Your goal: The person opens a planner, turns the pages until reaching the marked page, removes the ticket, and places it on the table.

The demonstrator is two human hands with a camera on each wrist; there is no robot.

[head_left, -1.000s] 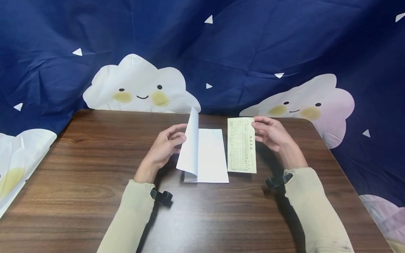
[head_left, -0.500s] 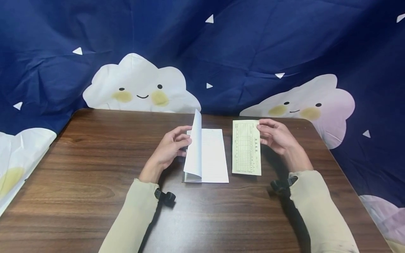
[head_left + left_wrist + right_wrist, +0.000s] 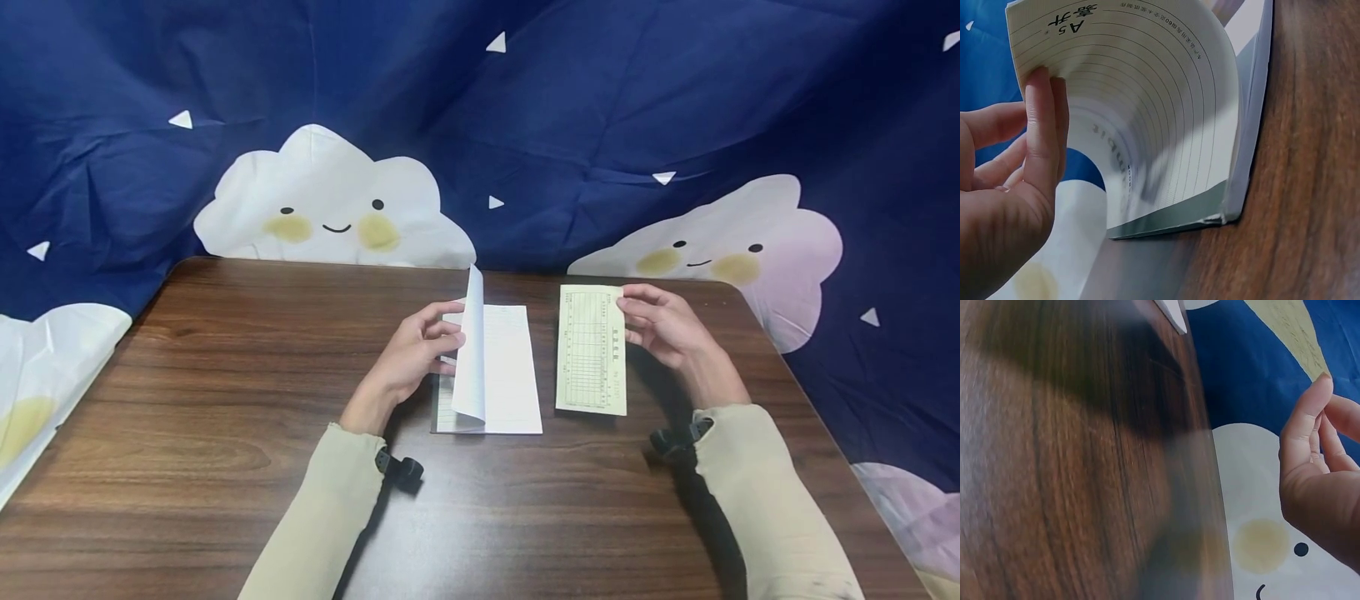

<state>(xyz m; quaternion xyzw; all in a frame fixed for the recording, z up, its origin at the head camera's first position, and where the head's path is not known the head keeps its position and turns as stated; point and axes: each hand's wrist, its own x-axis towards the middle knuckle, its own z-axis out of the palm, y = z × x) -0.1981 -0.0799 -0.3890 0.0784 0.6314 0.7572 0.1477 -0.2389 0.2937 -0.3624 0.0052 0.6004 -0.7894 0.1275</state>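
Observation:
A white lined A5 writing pad [image 3: 513, 371] lies on the wooden table. My left hand [image 3: 408, 358] holds a bundle of its pages [image 3: 470, 354], thumb against the near face, lifted almost upright. In the left wrist view those lined pages [image 3: 1166, 131] bend in a wide curve from a dark bound edge [image 3: 1172, 215]. To the right, my right hand [image 3: 670, 333] pinches a pale green printed slip [image 3: 591, 350] by its upper right edge, above the table. Thumb and finger meet on the slip [image 3: 1294, 337] in the right wrist view.
The brown wooden table [image 3: 225, 375] has its back edge just behind the pad. A blue cloth [image 3: 555, 108] with smiling clouds hangs behind it. A dark wrist camera [image 3: 405, 472] sits at the left cuff, and another [image 3: 671, 439] at the right.
My left hand has moved right, swinging the raised pages toward the right and baring a lined page beneath. My right hand has drifted right with the slip, widening its gap from the pad.

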